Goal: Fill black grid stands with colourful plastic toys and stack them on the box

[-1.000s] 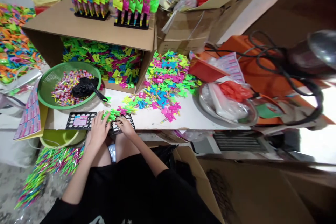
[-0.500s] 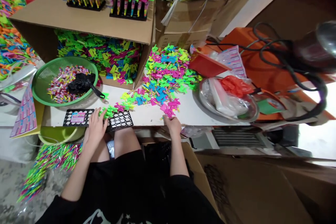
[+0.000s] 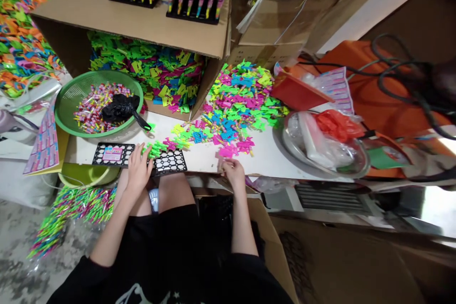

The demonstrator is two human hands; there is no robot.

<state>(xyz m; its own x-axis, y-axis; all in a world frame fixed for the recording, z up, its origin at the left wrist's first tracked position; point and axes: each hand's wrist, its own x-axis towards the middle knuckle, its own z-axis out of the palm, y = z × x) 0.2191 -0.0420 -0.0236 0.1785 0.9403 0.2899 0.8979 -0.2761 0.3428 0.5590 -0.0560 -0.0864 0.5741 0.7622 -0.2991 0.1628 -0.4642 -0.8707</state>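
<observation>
My left hand (image 3: 138, 167) lies across a black plastic grid rack (image 3: 171, 162) at the table's front edge, its fingers stretched out. Beside those fingers, bright green plastic toys (image 3: 154, 149) form a row on the rack, with pink and yellow ones further right. A pink printed label (image 3: 112, 154) shows on the rack's left part. My right hand (image 3: 233, 172) is closed in a pinch on a pink plastic toy (image 3: 228, 151), which is blurred near the fingertips. Behind it spreads a heap of mixed-colour toys (image 3: 242, 92).
A green basket (image 3: 62, 114) of small candy-like tubes and a black bag stands left. Behind it an open cardboard box (image 3: 142, 33) holds more toys and carries filled display stands (image 3: 192, 14). At right sits a metal bowl (image 3: 290, 152) with plastic bags.
The view has shifted, so the table contents appear further right. My right hand has drawn back slightly from the pink toys, its fingers curled. My left hand stays on the rack.
</observation>
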